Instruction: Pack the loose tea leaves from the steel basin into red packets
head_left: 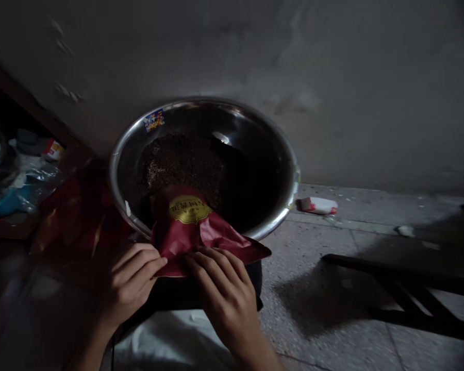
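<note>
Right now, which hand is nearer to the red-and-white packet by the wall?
Right. The right hand lies on the maroon bag, to the packet's left; the left hand holds the bag's left corner, farther away.

No text is showing legibly: dark characters are running across the gold label (190,209) on the red bag (216,233).
</note>
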Demonstrator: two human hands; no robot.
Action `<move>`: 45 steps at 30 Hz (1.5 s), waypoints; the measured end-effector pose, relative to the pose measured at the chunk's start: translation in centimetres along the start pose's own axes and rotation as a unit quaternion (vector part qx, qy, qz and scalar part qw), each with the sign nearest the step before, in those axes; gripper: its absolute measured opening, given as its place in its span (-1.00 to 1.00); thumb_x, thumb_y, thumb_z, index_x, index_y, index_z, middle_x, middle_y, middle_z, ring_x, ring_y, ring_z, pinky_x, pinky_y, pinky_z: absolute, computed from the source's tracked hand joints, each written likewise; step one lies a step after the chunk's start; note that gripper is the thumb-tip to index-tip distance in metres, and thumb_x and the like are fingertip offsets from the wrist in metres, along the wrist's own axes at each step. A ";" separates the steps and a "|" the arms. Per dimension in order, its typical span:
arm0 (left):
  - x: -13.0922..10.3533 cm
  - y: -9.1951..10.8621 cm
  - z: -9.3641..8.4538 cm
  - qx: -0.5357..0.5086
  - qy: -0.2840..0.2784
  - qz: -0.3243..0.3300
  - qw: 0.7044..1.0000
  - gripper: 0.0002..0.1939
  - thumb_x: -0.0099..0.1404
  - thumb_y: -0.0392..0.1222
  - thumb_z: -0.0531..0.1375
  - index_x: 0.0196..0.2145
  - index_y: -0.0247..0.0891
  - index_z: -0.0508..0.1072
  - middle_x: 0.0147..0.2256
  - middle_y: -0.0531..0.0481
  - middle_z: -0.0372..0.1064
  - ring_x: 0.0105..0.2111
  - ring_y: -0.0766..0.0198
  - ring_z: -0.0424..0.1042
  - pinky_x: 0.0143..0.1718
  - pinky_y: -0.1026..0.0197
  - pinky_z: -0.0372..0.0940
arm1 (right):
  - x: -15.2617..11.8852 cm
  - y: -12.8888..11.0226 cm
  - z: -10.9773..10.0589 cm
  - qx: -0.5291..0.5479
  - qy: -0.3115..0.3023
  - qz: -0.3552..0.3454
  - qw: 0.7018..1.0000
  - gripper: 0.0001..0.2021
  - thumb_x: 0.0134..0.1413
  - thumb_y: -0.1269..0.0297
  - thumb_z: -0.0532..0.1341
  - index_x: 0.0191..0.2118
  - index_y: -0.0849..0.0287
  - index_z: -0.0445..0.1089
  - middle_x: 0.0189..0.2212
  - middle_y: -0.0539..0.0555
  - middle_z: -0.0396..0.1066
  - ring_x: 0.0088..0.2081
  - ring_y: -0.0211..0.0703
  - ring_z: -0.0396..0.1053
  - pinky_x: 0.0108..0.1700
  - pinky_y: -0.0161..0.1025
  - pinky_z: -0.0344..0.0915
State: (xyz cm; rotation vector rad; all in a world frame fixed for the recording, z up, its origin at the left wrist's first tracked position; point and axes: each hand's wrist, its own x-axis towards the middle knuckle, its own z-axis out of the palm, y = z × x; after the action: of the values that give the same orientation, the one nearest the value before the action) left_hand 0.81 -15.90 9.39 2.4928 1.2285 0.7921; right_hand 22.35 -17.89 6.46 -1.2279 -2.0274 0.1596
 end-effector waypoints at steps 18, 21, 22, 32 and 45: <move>0.9 -0.5 -1.2 0.139 0.038 -0.020 0.989 -0.73 0.34 -0.54 0.09 -0.15 -0.28 0.48 -0.34 -0.03 0.39 -0.23 0.23 0.39 -0.14 0.17 0.29 | 0.9 1.4 0.1 -0.001 0.017 0.002 1.000 -0.72 0.39 0.43 0.01 -0.01 0.24 0.45 -0.13 0.13 0.53 -0.04 -0.10 0.36 0.02 -0.15 0.24; 0.9 -0.5 -1.9 0.146 0.032 0.003 0.989 -0.72 0.35 -0.54 0.10 -0.13 -0.28 0.48 -0.33 -0.02 0.41 -0.19 0.22 0.39 -0.09 0.16 0.29 | 1.3 1.2 0.2 -0.005 0.017 -0.013 1.000 -0.71 0.40 0.44 -0.02 -0.05 0.26 0.45 -0.15 0.13 0.53 -0.10 -0.13 0.36 -0.01 -0.16 0.23; 1.1 -0.3 -2.0 0.151 0.022 0.006 0.988 -0.73 0.35 -0.53 0.10 -0.12 -0.28 0.48 -0.31 -0.03 0.42 -0.17 0.20 0.39 -0.07 0.14 0.28 | 1.5 1.0 0.3 -0.010 0.020 -0.016 1.000 -0.70 0.41 0.43 -0.04 -0.06 0.26 0.45 -0.16 0.13 0.53 -0.11 -0.12 0.36 -0.01 -0.16 0.22; 2.5 2.0 0.4 0.137 -0.026 0.019 0.990 -0.73 0.40 -0.48 0.00 -0.15 -0.31 0.46 -0.33 -0.04 0.42 -0.30 0.21 0.36 -0.21 0.13 0.27 | 1.4 0.9 1.1 0.033 0.042 -0.023 0.998 -0.77 0.36 0.48 0.03 -0.11 0.22 0.43 -0.28 0.09 0.51 -0.24 -0.17 0.35 -0.10 -0.20 0.30; 3.3 1.7 0.4 0.135 -0.052 0.037 0.989 -0.72 0.40 -0.46 -0.01 -0.12 -0.30 0.46 -0.27 -0.07 0.43 -0.24 0.18 0.39 -0.19 0.12 0.31 | 1.2 2.0 0.5 0.027 0.034 -0.042 0.998 -0.77 0.31 0.52 0.03 -0.09 0.25 0.41 -0.21 0.14 0.50 -0.10 -0.10 0.36 0.00 -0.11 0.33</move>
State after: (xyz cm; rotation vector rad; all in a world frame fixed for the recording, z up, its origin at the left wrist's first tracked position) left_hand 3.78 -14.37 11.00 2.7690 1.2885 0.5338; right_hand 23.15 -15.68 5.81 -1.0973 -1.9998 0.1302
